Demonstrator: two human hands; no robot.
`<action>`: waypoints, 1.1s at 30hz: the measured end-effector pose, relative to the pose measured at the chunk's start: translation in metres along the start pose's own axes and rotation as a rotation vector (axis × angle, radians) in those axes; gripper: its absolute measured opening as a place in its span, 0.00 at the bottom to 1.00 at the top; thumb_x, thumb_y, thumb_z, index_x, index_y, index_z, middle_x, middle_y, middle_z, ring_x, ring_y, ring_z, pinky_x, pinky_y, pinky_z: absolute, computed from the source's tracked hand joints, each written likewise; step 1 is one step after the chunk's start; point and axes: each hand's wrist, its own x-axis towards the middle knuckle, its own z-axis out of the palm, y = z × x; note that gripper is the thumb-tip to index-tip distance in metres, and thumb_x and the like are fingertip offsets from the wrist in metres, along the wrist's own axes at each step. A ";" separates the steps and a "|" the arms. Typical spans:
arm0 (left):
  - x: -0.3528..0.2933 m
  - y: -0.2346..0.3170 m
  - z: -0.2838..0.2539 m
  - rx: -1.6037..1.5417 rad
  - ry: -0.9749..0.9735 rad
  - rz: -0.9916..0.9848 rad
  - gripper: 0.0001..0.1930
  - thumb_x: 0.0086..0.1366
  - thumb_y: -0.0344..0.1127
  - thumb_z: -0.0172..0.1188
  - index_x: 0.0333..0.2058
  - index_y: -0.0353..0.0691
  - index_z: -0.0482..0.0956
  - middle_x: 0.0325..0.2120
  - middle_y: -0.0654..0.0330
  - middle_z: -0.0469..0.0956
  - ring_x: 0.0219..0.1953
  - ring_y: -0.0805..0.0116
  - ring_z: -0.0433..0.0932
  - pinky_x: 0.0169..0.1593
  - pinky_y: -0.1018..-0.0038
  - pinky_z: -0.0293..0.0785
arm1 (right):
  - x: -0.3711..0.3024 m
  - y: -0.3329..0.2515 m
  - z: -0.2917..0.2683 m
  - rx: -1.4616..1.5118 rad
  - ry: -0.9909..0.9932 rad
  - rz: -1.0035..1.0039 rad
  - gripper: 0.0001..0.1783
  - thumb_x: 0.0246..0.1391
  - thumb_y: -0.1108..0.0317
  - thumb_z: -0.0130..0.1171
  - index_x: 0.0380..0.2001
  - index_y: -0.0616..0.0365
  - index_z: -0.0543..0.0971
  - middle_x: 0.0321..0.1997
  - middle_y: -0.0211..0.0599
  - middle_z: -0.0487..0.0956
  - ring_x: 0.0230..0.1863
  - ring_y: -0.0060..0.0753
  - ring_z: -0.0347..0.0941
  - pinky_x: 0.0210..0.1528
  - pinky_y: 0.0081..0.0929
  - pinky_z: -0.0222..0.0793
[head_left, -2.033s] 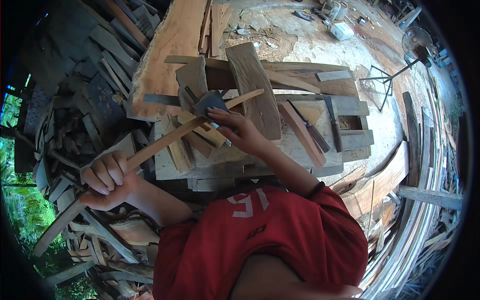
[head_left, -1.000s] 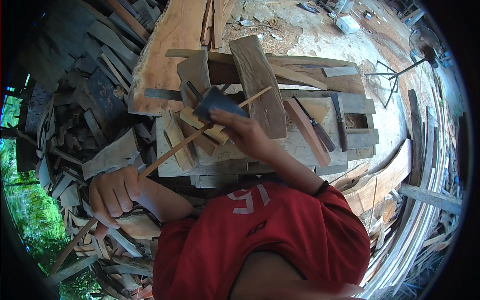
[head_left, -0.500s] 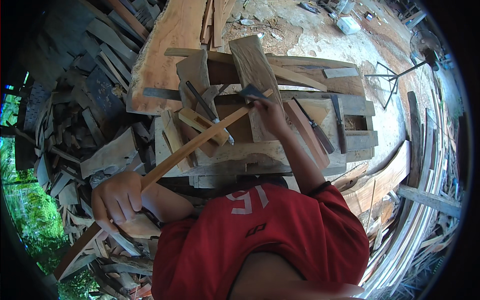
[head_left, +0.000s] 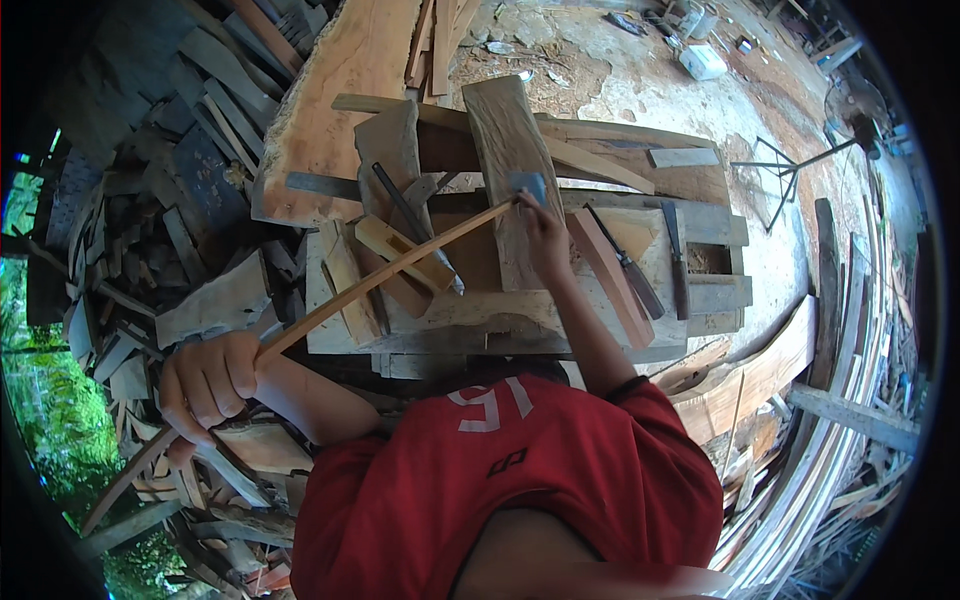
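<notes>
Now the sheet: a bluish-grey, flat, bendable-looking sheet [head_left: 530, 185] shows near 1 o'clock from mid-view, at the strip's far tip; a second ago it lay farther down the length, toward 11 o'clock.
Strip: a long, thin, brown wooden strip [head_left: 350, 300] slants from the left hand toward 2 o'clock, its short end sticking out behind the fist between 7 and 8.
Left hand: the bare left hand [head_left: 212, 382], between 8 and 9 o'clock, has its fingers wrapped firmly round the strip; its place has barely changed over the last second.
Right hand: the bare right hand [head_left: 545, 235], between 1 and 2 o'clock, appears to pinch the sheet at the tip, fingers close together; I cannot tell how the thumb sits.
Dark tool: a slender dark rod-shaped tool [head_left: 400, 205], between 10 and 11 o'clock, lies uncovered, where sheet and hand partly hid it a second ago.
Meaning: I judge the rubbing stroke has reached the strip's far end, the left fist serving as anchor.
</notes>
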 end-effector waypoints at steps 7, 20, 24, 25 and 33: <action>0.005 0.005 -0.009 -0.034 0.001 0.028 0.16 0.53 0.43 0.63 0.16 0.43 0.69 0.03 0.75 0.58 0.04 0.86 0.54 0.13 0.86 0.40 | -0.006 -0.017 0.023 -0.018 -0.095 -0.388 0.15 0.51 0.73 0.50 0.44 0.54 0.74 0.48 0.36 0.75 0.50 0.35 0.70 0.48 0.26 0.64; 0.017 0.003 -0.014 -0.038 -0.111 -0.113 0.18 0.54 0.48 0.62 0.17 0.43 0.68 0.05 0.73 0.60 0.05 0.83 0.58 0.12 0.85 0.46 | -0.006 -0.028 0.031 -0.016 -0.034 -0.526 0.14 0.56 0.69 0.43 0.44 0.57 0.73 0.48 0.39 0.74 0.52 0.28 0.67 0.50 0.25 0.62; 0.005 0.012 -0.015 -0.002 -0.099 -0.102 0.19 0.52 0.52 0.62 0.17 0.43 0.69 0.05 0.72 0.61 0.06 0.81 0.58 0.13 0.83 0.48 | 0.023 0.023 0.007 -0.011 0.006 0.155 0.15 0.58 0.69 0.43 0.45 0.58 0.73 0.40 0.37 0.76 0.44 0.23 0.70 0.46 0.21 0.62; 0.004 0.013 -0.015 0.008 -0.115 -0.104 0.20 0.52 0.53 0.62 0.18 0.44 0.69 0.05 0.72 0.61 0.06 0.80 0.58 0.14 0.82 0.49 | 0.025 0.020 0.009 -0.008 0.002 0.113 0.15 0.58 0.68 0.43 0.46 0.58 0.73 0.40 0.36 0.77 0.43 0.21 0.69 0.45 0.21 0.62; 0.002 0.016 -0.021 -0.007 -0.127 -0.092 0.23 0.50 0.57 0.62 0.21 0.43 0.69 0.06 0.72 0.62 0.05 0.80 0.56 0.13 0.82 0.49 | -0.020 -0.072 0.043 -0.040 -0.201 -0.703 0.14 0.55 0.71 0.45 0.43 0.59 0.74 0.44 0.42 0.76 0.51 0.33 0.68 0.51 0.30 0.62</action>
